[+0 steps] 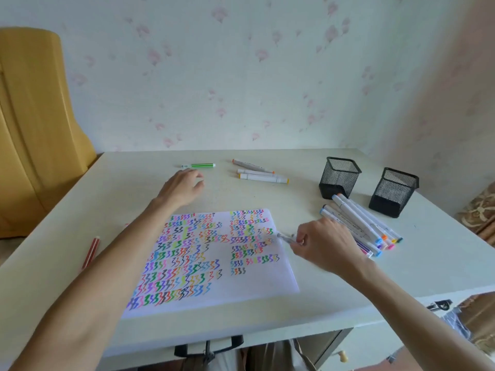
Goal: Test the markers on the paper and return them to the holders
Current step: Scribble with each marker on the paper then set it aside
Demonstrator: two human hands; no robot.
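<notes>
A white paper (254,286) covered with coloured squiggles lies in the middle of the table. My right hand (325,243) is at its right edge, shut on a pale marker (285,237) whose tip points left at the paper. My left hand (184,186) hovers palm down beyond the paper, fingers apart, just below a green striped marker (199,165). Three white markers (261,174) lie at the back centre. A bundle of several white markers (361,223) lies right of my right hand. Two black mesh holders (338,178) (392,192) stand at the back right.
Red striped markers (91,253) lie near the table's left edge. A yellow chair back (34,124) stands at the left. The wall runs right behind the table. A bag handle (209,346) hangs under the front edge.
</notes>
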